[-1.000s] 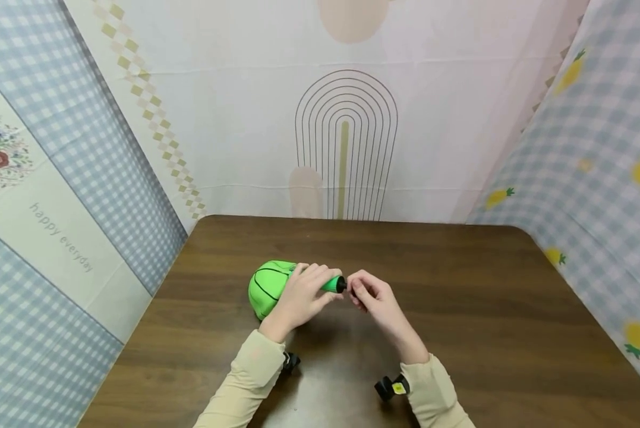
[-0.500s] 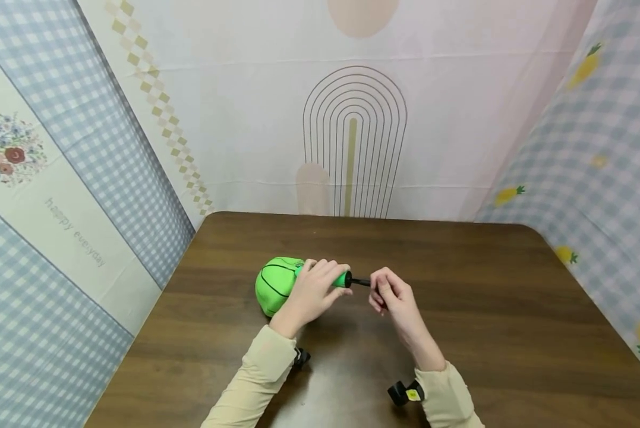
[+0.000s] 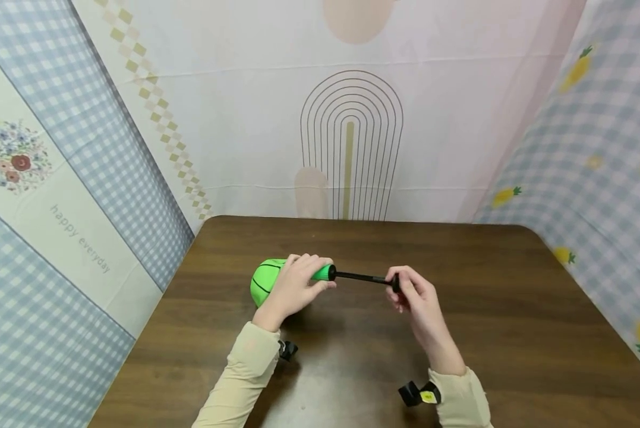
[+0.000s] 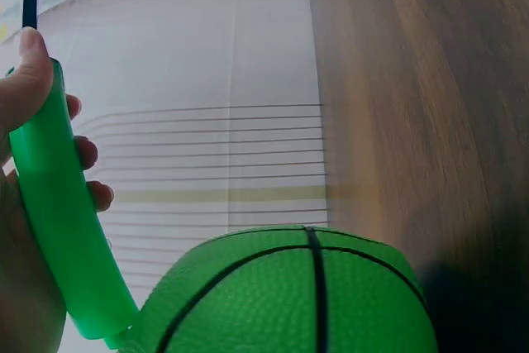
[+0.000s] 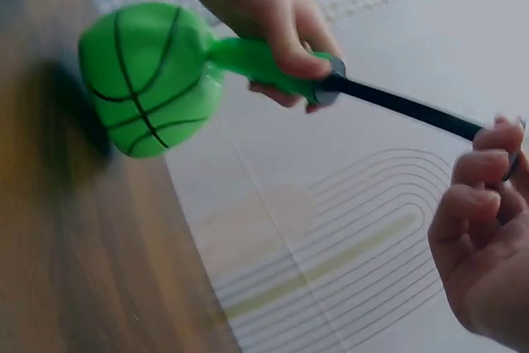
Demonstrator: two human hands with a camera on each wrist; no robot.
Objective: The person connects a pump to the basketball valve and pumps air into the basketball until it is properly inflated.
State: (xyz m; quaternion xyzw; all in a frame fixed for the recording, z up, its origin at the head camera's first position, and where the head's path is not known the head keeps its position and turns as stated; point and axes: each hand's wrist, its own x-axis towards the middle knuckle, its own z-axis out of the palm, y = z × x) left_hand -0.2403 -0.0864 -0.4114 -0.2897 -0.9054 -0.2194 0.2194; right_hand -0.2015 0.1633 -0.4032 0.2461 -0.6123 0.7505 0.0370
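A green hand pump (image 4: 70,221) has a black rod (image 3: 359,276) drawn well out of its barrel. My left hand (image 3: 293,285) wraps round the barrel, with the thumb along it near the black collar. At the rod's far end, my right hand (image 3: 418,297) grips the black handle (image 3: 396,282). A green ball with black lines (image 5: 149,80) is joined to the other end of the pump; its skin looks dented and not fully round. In the head view the left hand hides part of the ball and barrel.
A brown wooden table (image 3: 352,356) lies under both hands. Behind it hangs a pale cloth (image 3: 234,131) with arch lines, and checked cloths flank the sides. Each wrist wears a black camera mount (image 3: 418,393).
My right hand has moved away to the right from the left hand, drawing the black rod out of the barrel. The left hand has kept its grip and shifted only slightly.
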